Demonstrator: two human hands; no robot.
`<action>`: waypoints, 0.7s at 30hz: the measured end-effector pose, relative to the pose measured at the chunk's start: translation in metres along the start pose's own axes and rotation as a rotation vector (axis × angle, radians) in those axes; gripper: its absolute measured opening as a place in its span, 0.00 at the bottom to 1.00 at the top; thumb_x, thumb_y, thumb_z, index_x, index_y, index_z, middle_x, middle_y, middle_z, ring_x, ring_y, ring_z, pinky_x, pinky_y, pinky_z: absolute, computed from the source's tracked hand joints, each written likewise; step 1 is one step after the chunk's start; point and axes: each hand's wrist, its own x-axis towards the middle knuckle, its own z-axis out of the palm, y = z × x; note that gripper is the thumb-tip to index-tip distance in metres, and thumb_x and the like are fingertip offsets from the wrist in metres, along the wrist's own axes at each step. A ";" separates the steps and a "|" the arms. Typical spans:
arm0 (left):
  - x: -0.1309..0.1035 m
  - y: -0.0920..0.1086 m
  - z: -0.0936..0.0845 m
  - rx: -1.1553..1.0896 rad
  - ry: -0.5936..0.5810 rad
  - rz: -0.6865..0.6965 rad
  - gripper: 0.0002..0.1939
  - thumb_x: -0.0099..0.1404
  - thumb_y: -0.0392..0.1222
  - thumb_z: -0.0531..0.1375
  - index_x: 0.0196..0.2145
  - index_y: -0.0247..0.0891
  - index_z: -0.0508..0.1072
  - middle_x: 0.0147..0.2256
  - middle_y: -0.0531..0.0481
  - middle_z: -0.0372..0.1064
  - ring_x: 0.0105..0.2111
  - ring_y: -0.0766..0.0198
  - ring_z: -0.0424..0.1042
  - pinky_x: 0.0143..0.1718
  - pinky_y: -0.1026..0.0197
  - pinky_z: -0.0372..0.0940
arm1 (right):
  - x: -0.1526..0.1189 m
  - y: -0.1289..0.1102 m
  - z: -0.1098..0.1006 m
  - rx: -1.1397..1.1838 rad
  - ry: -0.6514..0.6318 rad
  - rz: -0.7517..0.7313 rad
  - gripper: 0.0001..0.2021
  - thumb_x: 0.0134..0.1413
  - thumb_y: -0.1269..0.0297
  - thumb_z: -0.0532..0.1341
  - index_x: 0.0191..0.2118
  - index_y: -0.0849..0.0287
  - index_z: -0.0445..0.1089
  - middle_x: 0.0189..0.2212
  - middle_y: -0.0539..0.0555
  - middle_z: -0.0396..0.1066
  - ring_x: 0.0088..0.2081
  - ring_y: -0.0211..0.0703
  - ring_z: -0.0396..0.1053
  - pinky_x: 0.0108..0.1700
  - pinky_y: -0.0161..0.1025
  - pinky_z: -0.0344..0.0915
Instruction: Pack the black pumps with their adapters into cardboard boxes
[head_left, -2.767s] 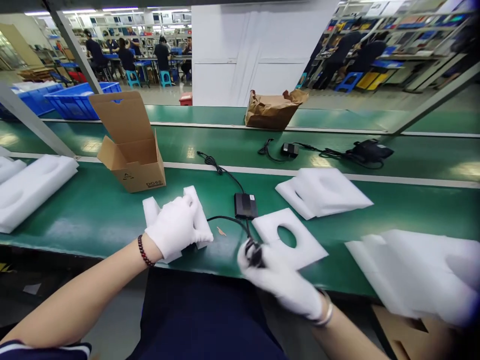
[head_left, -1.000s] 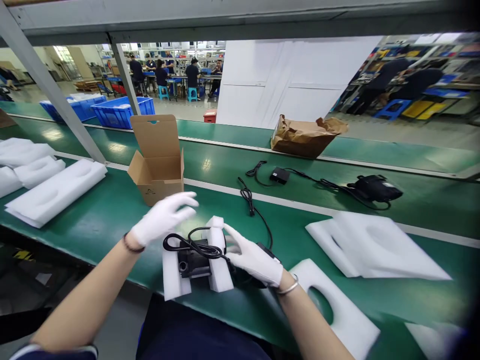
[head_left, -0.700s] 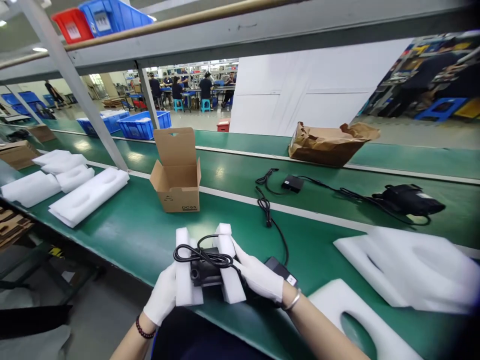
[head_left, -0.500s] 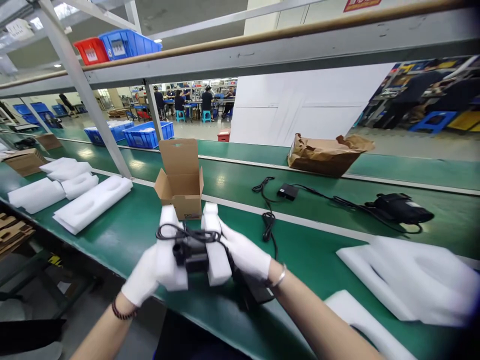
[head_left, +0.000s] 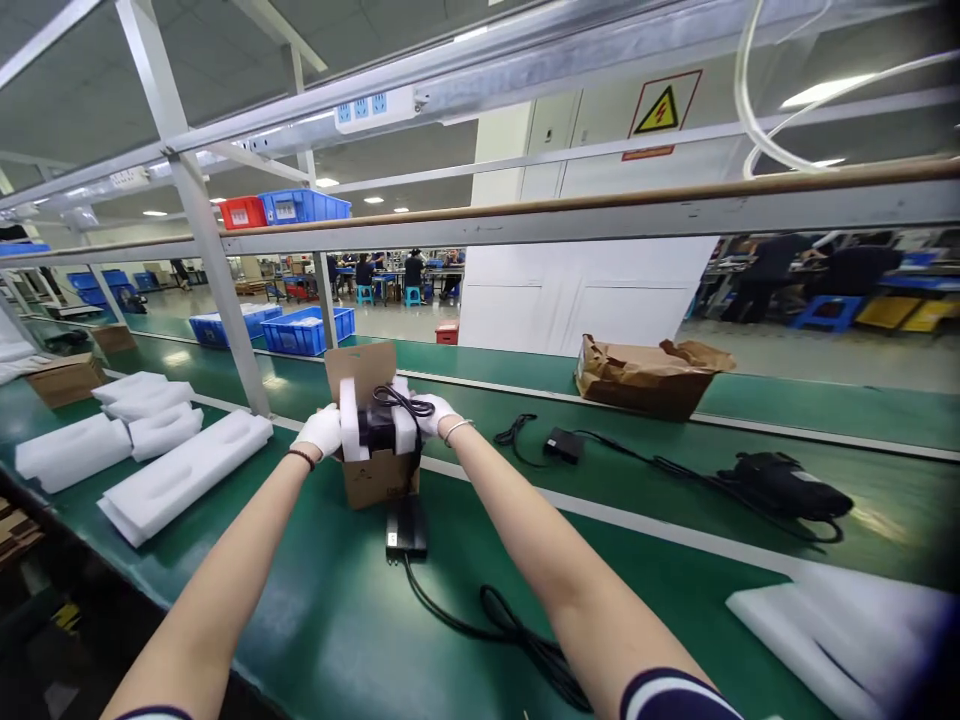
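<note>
Currently in hand: a black device [head_left: 377, 432] is sitting between a left foam block [head_left: 349, 420] and a right foam block [head_left: 406, 434], its dark body showing in the gap; its finer details are looking too small to read.
Cable bundle: black loops [head_left: 403, 401] are lying across the top, standing out against the white foam.
Left glove: the left hand [head_left: 320, 430] is grasping the left foam block from its outer side.
Right glove: the right hand [head_left: 435, 412] is clasping the right foam block, its fingers partly hiding behind it.
Open carton: the device and foam are hovering at the mouth of the cardboard box [head_left: 373, 482], whose lid [head_left: 365, 364] is standing up on the far side.
Power adapter: a black rectangular brick [head_left: 406, 529] is resting on the green bench [head_left: 322, 600], just near of the carton, its cord trailing right.
</note>
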 end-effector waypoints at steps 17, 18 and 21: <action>-0.138 0.052 0.086 0.035 -0.073 0.397 0.32 0.57 0.27 0.52 0.59 0.41 0.67 0.62 0.40 0.60 0.62 0.43 0.58 0.60 0.41 0.57 | -0.219 -0.002 0.076 -0.507 -0.571 0.053 0.20 0.54 0.48 0.60 0.39 0.63 0.73 0.35 0.67 0.73 0.37 0.61 0.72 0.40 0.49 0.65; -0.150 0.057 0.100 -0.053 -0.171 0.444 0.36 0.54 0.27 0.53 0.61 0.43 0.65 0.64 0.42 0.57 0.65 0.43 0.54 0.63 0.41 0.54 | -0.241 -0.003 0.087 -0.516 -0.595 0.076 0.15 0.54 0.56 0.60 0.40 0.63 0.72 0.35 0.66 0.74 0.37 0.59 0.73 0.40 0.48 0.64; -0.161 0.080 0.134 -0.310 -0.302 0.396 0.37 0.54 0.30 0.57 0.63 0.44 0.63 0.67 0.43 0.52 0.69 0.43 0.45 0.68 0.43 0.47 | -0.266 -0.008 0.098 -0.301 -0.577 0.213 0.11 0.51 0.71 0.56 0.41 0.60 0.69 0.34 0.60 0.74 0.35 0.51 0.72 0.37 0.42 0.62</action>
